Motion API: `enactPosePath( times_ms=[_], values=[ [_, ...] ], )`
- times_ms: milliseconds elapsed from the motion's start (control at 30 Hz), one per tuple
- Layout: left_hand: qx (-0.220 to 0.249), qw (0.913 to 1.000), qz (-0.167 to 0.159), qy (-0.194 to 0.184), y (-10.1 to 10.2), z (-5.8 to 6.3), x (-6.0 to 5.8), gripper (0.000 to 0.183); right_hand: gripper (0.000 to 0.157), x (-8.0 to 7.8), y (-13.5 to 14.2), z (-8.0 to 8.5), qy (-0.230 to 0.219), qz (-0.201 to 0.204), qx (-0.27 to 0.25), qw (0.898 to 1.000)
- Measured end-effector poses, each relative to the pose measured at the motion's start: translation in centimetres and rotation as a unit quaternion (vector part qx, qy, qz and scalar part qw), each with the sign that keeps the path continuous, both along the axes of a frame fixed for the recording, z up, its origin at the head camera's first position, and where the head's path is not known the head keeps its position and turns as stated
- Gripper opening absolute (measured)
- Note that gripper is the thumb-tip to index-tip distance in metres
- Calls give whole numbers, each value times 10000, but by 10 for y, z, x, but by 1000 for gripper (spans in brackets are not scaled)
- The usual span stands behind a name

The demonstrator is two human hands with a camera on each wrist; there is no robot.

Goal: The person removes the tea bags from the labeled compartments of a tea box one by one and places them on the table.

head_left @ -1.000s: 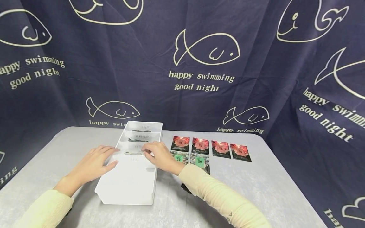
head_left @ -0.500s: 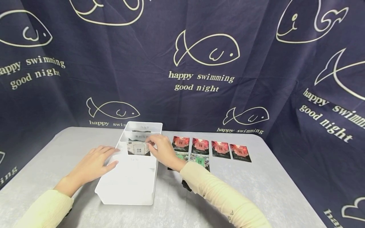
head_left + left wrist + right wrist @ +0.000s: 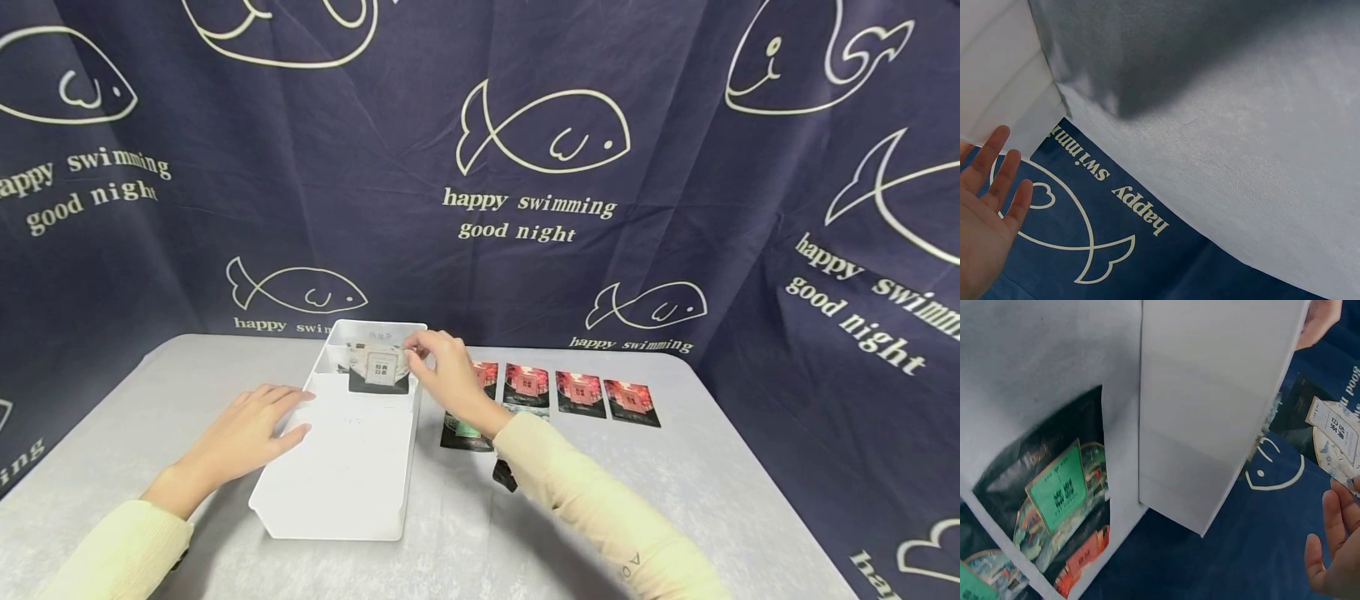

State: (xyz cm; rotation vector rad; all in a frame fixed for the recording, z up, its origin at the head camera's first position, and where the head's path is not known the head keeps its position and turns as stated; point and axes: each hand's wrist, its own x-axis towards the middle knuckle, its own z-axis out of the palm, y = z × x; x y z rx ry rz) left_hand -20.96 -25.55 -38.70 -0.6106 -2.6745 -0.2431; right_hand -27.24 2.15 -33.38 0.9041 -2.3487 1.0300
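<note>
My right hand (image 3: 456,382) pinches the right edge of a cream-and-black tea packet (image 3: 379,371) between thumb and fingers. The packet hangs upright over the rear compartments of the long white divider box (image 3: 333,492). In the right wrist view, the same packet (image 3: 1338,431) shows beyond the box's rim. My left hand (image 3: 243,432) rests at the box's left rim, its fingers extended. The left wrist view shows that hand (image 3: 991,212) with spread fingers beside the box wall. Handwritten labels mark the dividers, and dark packet edges show in the rear compartments, partly hidden by the held packet.
Several red tea packets (image 3: 579,392) lie in a row right of the box, the leftmost partly behind my right hand. Green tea packets (image 3: 467,433) lie in front of them, partly covered by my right forearm. A dark blue fish-print curtain (image 3: 540,275) hangs behind the table (image 3: 600,500).
My right hand has drawn the cream-and-black packet up out of its compartment, then carried it backward and slightly right over the rear compartments. The left hand has stayed at the rim.
</note>
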Motion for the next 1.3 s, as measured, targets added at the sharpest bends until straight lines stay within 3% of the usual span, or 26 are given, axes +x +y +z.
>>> enactPosePath(
  times_ms=[467,767,1300],
  values=[
    [-7,9999,9,-105,0,0,0,41,9,1,46,9,-197,-172,-414,9988],
    [3,10000,-28,30,0,0,-1,40,8,0,88,-1,-273,-467,-276,9982],
    [11,9999,4,-120,-1,0,-2,40,7,1,167,-24,-698,-991,21,9926]
  ],
)
